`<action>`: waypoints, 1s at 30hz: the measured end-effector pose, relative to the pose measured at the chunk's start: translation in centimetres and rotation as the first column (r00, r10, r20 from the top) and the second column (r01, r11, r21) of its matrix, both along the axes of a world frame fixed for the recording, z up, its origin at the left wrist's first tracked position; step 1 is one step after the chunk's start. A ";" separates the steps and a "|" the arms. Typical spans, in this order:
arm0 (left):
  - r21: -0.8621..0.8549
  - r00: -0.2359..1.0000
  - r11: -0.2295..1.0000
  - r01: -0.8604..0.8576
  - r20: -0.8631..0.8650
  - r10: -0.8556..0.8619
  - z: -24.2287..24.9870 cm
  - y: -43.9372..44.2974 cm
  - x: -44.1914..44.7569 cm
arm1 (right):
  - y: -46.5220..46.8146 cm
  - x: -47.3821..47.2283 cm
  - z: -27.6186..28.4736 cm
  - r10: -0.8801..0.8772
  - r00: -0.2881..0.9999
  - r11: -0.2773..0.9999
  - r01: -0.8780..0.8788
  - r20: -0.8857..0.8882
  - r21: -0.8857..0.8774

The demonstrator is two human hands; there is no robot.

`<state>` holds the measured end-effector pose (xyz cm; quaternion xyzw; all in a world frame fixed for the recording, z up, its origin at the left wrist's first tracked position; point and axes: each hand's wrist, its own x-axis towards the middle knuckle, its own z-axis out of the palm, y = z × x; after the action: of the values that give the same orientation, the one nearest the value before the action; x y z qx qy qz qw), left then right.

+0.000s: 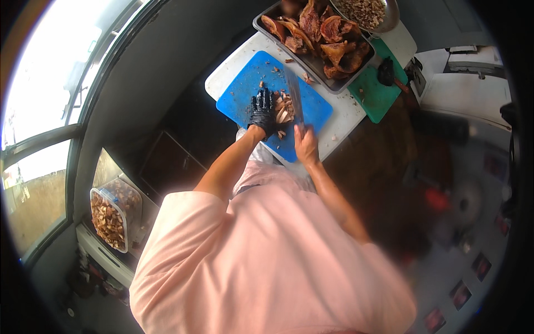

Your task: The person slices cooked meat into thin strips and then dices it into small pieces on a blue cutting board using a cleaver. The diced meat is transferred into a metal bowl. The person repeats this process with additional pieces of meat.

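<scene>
My left hand [263,112], in a black glove, lies palm down on a blue cutting board [238,102], its fingers slightly apart. Beside its fingers, on the right, is a small heap of chopped brown meat pieces [285,109]. My bare right hand [307,146] grips the handle of a broad-bladed knife [294,92]. The blade, blurred by motion, stretches away from me along the right side of the heap. Whether its edge touches the board cannot be seen. Loose crumbs and bits dot the board.
A metal tray [317,77] of browned meat pieces [333,52] stands beyond the board on the white table [348,115]. Right of it lies a green cutting board [371,106] with a black glove [386,70]. A bowl [394,14] holds chopped bits. At left stands a filled plastic container [126,234].
</scene>
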<state>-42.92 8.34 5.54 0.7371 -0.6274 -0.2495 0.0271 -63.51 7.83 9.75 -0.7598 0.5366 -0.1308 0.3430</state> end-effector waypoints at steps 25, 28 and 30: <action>-0.034 1.000 0.999 -0.006 0.008 0.006 -0.1 1.5 0.8 | 1.4 0.5 0.6 0.017 0.984 0.977 0.021 -0.177 0.210; -0.100 0.993 0.993 -0.056 -0.109 0.045 -0.9 1.8 0.9 | 1.5 0.4 0.6 0.007 1.000 0.996 -0.005 -0.024 0.089; -0.071 0.997 0.997 -0.035 -0.072 0.030 -1.2 1.9 0.9 | 1.7 0.2 0.2 -0.029 0.982 0.998 0.039 0.187 -0.052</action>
<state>-41.99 10.24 4.29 0.7365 -0.6226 -0.2523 0.0798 -63.29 9.55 9.93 -0.7442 0.5111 -0.2220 0.3682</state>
